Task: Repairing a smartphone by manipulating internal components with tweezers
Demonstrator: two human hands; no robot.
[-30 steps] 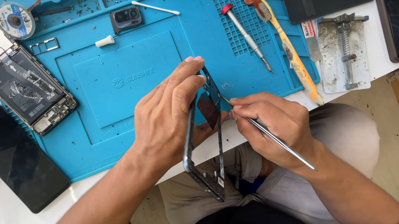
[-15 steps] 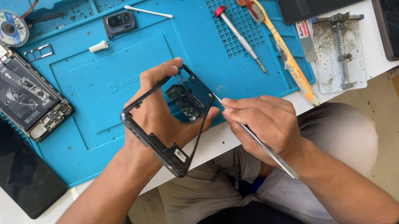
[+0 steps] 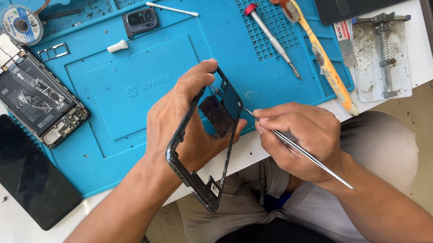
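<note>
Left hand (image 3: 184,122) fingers grip black phone frame (image 3: 205,139); right hand (image 3: 300,139) fingers pinch tweezers (image 3: 298,147); blue mat (image 3: 115,89) behind.

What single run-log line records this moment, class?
left hand: holds black phone frame tilted | right hand: holds tweezers, tip at frame edge | behind: blue mat, opened phone, screwdriver
</note>
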